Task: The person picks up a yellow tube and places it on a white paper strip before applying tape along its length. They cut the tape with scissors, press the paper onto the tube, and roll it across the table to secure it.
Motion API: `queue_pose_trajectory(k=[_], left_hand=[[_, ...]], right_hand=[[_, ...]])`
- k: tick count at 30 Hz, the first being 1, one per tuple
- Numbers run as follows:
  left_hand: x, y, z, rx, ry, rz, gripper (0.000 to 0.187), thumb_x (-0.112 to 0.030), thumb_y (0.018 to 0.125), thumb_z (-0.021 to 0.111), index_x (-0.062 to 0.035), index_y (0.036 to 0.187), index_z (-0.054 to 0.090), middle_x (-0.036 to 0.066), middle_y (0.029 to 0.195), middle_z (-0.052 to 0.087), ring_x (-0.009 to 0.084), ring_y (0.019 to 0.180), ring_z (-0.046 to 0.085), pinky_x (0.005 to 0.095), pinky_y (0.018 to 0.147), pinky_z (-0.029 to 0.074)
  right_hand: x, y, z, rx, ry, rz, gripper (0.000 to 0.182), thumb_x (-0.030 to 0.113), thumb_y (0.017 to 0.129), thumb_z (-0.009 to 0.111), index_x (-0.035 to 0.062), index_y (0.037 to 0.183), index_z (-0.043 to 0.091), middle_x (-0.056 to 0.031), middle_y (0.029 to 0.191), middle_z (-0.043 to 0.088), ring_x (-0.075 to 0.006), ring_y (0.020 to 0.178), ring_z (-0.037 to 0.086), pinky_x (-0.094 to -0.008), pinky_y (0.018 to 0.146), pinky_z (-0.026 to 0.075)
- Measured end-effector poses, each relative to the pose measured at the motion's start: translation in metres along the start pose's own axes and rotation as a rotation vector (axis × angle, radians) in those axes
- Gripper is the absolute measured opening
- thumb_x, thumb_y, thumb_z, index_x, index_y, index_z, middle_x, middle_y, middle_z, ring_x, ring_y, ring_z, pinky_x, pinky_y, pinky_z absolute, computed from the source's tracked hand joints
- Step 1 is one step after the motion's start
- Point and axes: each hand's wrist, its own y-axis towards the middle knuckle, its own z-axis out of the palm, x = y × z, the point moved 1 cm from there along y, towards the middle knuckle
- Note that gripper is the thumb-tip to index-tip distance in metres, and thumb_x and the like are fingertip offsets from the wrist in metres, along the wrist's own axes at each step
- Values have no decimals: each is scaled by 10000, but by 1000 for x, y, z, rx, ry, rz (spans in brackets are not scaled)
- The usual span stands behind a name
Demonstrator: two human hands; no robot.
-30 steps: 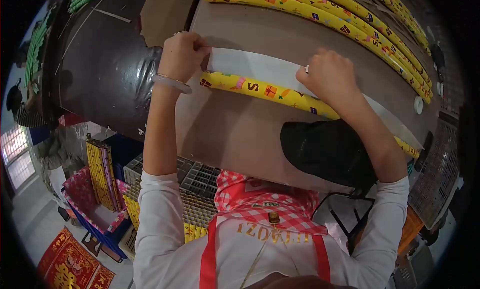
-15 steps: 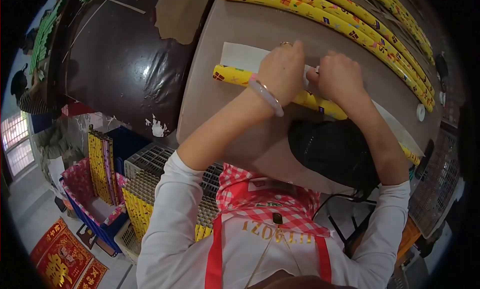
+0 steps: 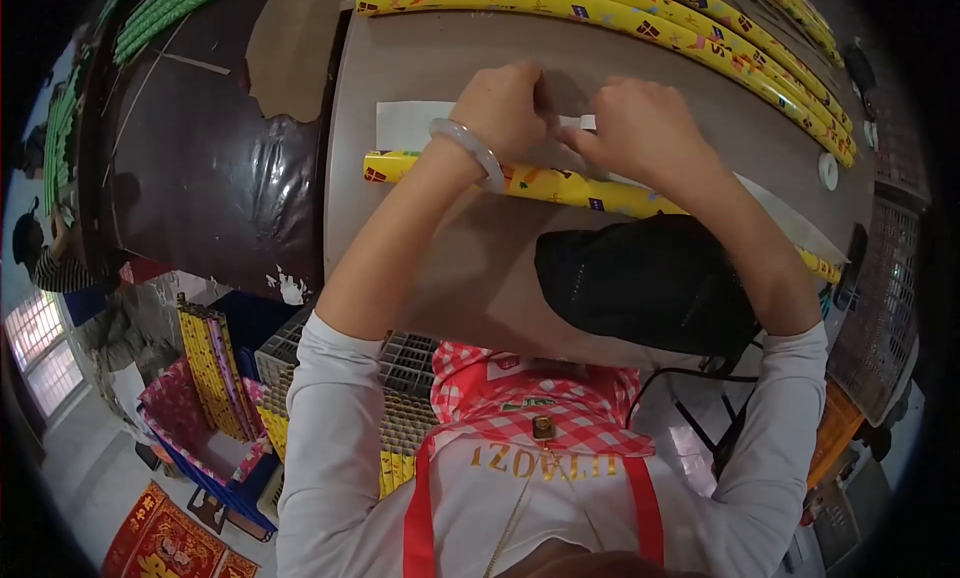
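Observation:
A yellow patterned roll (image 3: 560, 186) lies across the table, its white sheet edge (image 3: 400, 126) spread flat behind it. My left hand (image 3: 500, 108), with a bracelet on the wrist, is closed above the sheet; what its fingers hold is hidden. Close by on the right, my right hand (image 3: 640, 123) is curled with its fingers pressed together. A small white piece (image 3: 587, 123), perhaps tape, shows at its fingertips. A black cloth-like item (image 3: 640, 283) lies in front of the roll, under my right forearm.
More yellow rolls (image 3: 640, 28) lie along the table's far side. A white tape ring (image 3: 828, 172) sits at the right. Brown paper (image 3: 292, 53) rests on a dark padded surface (image 3: 200, 168). A bin (image 3: 205, 448) holds upright rolls. Another person (image 3: 50, 263) is at far left.
The head view has shifted, so the table's things appear further left. My hands are a little farther apart from the near roll, and a white piece now shows at my right fingertips.

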Motion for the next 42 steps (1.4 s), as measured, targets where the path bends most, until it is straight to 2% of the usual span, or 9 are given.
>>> queue_pose_trajectory(k=[8, 10, 14, 19, 23, 28, 33, 39, 42], left_hand=[[0, 8, -7, 140, -36, -70, 158, -116, 695, 667, 14, 739, 588, 99, 603, 606, 170, 520, 595, 284, 509, 468], [-1, 10, -8, 161, -37, -79, 160, -112, 702, 668, 16, 739, 580, 97, 601, 603, 154, 515, 591, 273, 493, 466], [-4, 11, -13, 259, -149, -176, 185, -106, 728, 668, 17, 765, 535, 79, 606, 587, 114, 515, 576, 239, 453, 457], [-10, 11, -16, 304, -146, -210, 192, -94, 747, 659, 14, 777, 503, 67, 611, 573, 96, 526, 562, 231, 445, 453], [-8, 12, -17, 333, -158, -204, 195, -87, 765, 648, 0, 776, 474, 53, 583, 539, 80, 501, 525, 225, 429, 431], [-8, 12, -17, 313, -170, -199, 184, -100, 728, 654, 12, 754, 510, 96, 574, 580, 157, 489, 587, 272, 468, 442], [-9, 13, -17, 365, -161, -229, 193, -70, 785, 630, -13, 792, 446, 31, 559, 522, 67, 486, 497, 215, 431, 394], [-8, 12, -16, 356, -185, -248, 200, -77, 762, 646, -6, 790, 462, 57, 568, 538, 98, 480, 518, 240, 444, 401], [-8, 13, -17, 349, -194, -238, 205, -70, 740, 658, 6, 782, 472, 81, 566, 552, 127, 464, 537, 266, 446, 407]], right_hand=[[-31, -39, -23, 54, 58, 10, 450, 474, 730, 617, 28, 761, 660, -99, 813, 545, -272, 797, 569, -370, 669, 454], [-46, -58, -25, -215, 74, -103, 420, 434, 755, 621, 17, 785, 652, -114, 822, 553, -287, 773, 573, -374, 676, 460], [-77, -93, -32, -133, 206, -42, 384, 388, 771, 634, 5, 801, 621, -87, 794, 505, -252, 747, 543, -354, 656, 429], [-128, -135, -13, -145, 667, 184, 366, 367, 815, 599, 2, 794, 588, -62, 744, 505, -162, 655, 466, -281, 591, 370], [-167, -164, 9, -70, 749, 495, 420, 408, 844, 538, -8, 840, 603, -62, 754, 554, -130, 661, 464, -260, 573, 351], [-167, -168, 25, -80, 699, 570, 369, 352, 825, 582, -15, 848, 609, -77, 766, 581, -134, 690, 508, -261, 615, 397], [-158, -161, 27, -153, 654, 607, 314, 289, 799, 626, -21, 843, 612, -88, 752, 591, -146, 718, 555, -258, 667, 432], [-153, -158, 32, -233, 623, 652, 301, 269, 781, 642, -29, 798, 606, -102, 745, 589, -184, 665, 569, -282, 604, 435], [-152, -158, 34, -341, 416, 504, 286, 261, 760, 650, -20, 761, 598, -115, 730, 580, -245, 616, 569, -316, 565, 440]])
